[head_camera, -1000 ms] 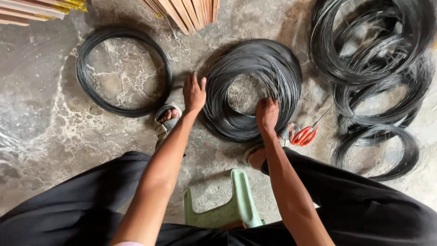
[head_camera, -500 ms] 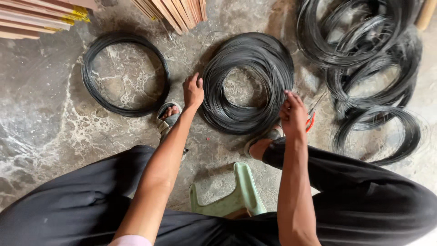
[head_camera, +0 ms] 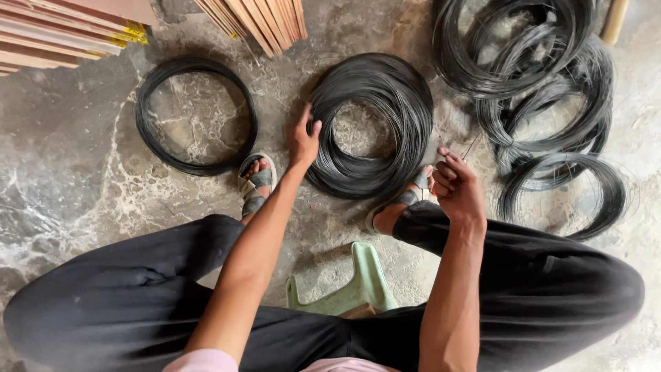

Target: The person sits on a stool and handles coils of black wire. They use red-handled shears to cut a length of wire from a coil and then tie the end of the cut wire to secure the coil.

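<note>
Floor (head_camera: 62, 179): rough concrete, person seated on a low green stool (head_camera: 358, 282), feet in sandals.

Tangled wire heap (head_camera: 544, 89) at 2 o'clock; loose loops could snag a foot.

Thick wire coil (head_camera: 372, 124) at 12 o'clock, flat on the floor. Left hand (head_camera: 303, 138) grips its inner left edge, grip closed on the strands. If it lets go, springy turns may whip loose and tangle.

Thin coil (head_camera: 196, 117) at 10 o'clock, untouched.

Right hand (head_camera: 458, 186) at 3 o'clock, grip narrow, pinching a thin wire end; it could prick a finger.
</note>
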